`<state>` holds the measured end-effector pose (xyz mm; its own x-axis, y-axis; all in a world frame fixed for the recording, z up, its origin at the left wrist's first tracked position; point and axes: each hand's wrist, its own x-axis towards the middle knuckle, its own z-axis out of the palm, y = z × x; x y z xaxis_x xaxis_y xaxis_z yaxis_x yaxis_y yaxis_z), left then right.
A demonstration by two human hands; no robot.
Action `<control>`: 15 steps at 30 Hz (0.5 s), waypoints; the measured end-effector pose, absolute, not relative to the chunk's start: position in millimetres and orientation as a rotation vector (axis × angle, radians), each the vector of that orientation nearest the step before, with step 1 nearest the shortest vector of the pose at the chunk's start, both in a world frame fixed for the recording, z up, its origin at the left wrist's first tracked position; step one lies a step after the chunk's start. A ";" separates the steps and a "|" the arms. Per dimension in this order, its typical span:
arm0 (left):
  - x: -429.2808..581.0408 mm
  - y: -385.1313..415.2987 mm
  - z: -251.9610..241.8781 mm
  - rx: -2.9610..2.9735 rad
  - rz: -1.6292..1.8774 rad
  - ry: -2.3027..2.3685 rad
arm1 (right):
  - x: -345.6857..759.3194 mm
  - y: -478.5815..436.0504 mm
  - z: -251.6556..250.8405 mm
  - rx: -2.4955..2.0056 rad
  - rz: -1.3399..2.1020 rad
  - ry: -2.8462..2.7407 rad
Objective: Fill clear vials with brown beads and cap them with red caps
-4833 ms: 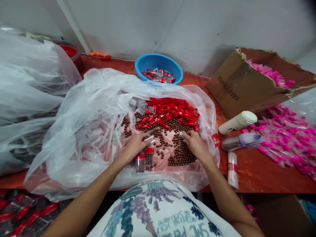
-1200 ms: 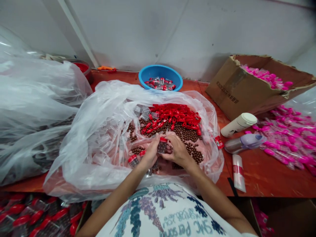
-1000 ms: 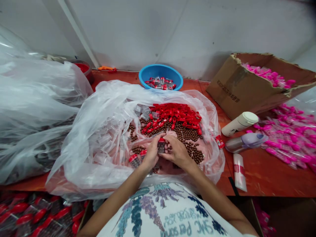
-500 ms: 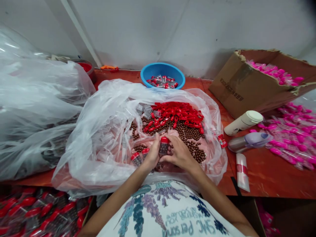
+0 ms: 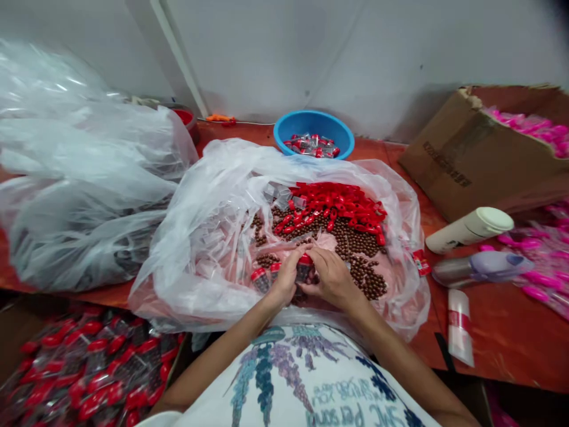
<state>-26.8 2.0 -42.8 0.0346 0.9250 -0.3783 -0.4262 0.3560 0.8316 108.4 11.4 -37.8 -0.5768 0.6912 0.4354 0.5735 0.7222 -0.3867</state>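
A small clear container with a red cap [image 5: 304,270], filled with dark balls, is between my two hands. My left hand [image 5: 285,281] grips its left side, and my right hand [image 5: 332,277] closes round the right side with fingers on the cap. Two similar red-capped containers [image 5: 261,279] lie just left of my left hand. Brown balls [image 5: 362,243] are spread beyond and right of my hands. Past them is a heap of red plastic pieces [image 5: 344,201], with clear empty cups [image 5: 280,194] to its left. All this lies on an open clear plastic sheet [image 5: 178,237].
A blue basin [image 5: 284,142] of red-capped containers stands by the wall. Large plastic bags [image 5: 89,219] are at left, above a box of filled containers [image 5: 98,367]. Rightward are a carton [image 5: 444,160], a white bottle [image 5: 471,228], a lilac-lidded flask [image 5: 480,267] and pink pieces [image 5: 551,273].
The view has turned left, so everything sits further right and more of the lower-left box shows. My hands still hold the container, with the right fingers now over its cap.
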 end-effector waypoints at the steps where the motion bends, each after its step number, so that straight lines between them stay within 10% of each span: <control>1: -32.0 0.8 -41.3 0.691 1.111 1.113 | 107.2 9.9 -36.9 -0.968 0.295 -2.356; 9: -147.5 7.0 -16.0 1.646 0.823 1.922 | 87.4 -9.6 -40.9 -1.007 0.628 -2.464; 15: -224.7 8.2 -25.4 1.886 -0.050 2.327 | 78.7 -12.3 -41.1 -0.947 0.689 -2.573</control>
<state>-224.7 8.2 -25.4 -0.2007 0.9705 -0.1336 0.9753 0.2107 0.0658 78.7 -12.3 -41.1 -0.7318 0.6704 0.1224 0.5194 0.6650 -0.5367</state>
